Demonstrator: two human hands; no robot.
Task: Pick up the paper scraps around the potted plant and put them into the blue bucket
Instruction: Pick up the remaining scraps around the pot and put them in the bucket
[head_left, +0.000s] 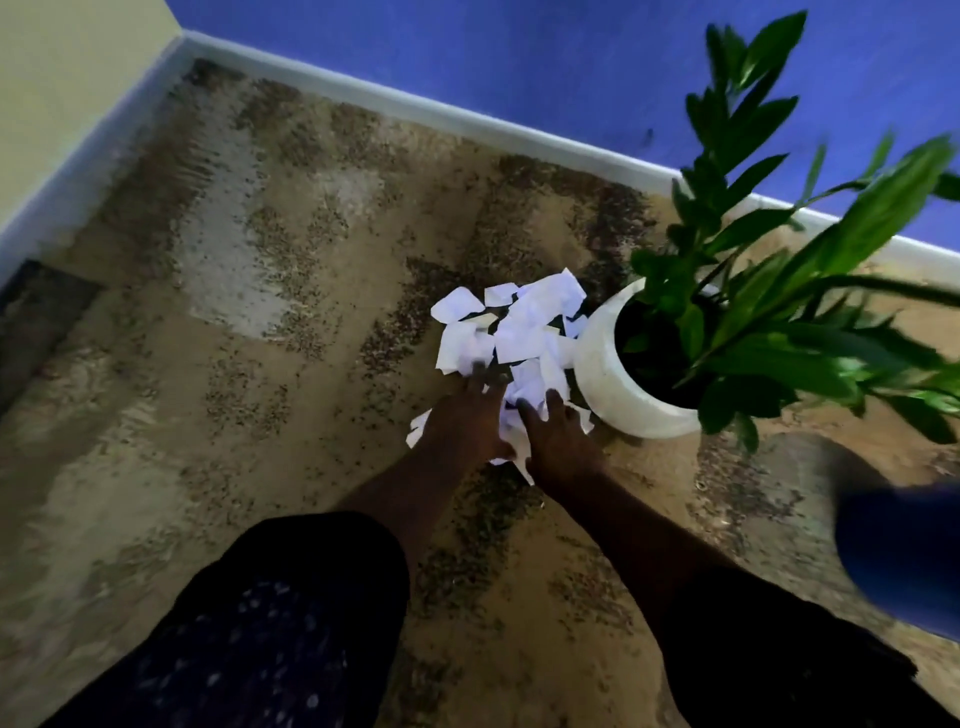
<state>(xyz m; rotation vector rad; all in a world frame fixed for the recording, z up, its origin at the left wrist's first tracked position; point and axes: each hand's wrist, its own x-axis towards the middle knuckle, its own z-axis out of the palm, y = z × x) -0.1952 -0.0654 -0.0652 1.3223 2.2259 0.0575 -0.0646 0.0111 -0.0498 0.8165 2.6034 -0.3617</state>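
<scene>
Several white paper scraps (519, 325) lie in a heap on the speckled floor, just left of a white pot (602, 364) holding a green leafy plant (779, 270). My left hand (470, 415) and my right hand (558, 441) rest side by side on the near end of the heap, fingers spread over scraps that poke out between and beside them. Whether either hand grips paper is unclear. The blue bucket (904, 561) shows only as a blurred blue edge at the far right, near my right arm.
A blue wall with a white skirting board (467, 119) runs behind the heap and meets a cream wall at the left corner. My knees in dark clothing fill the bottom of the view. A dark mat edge (36, 322) lies at the left.
</scene>
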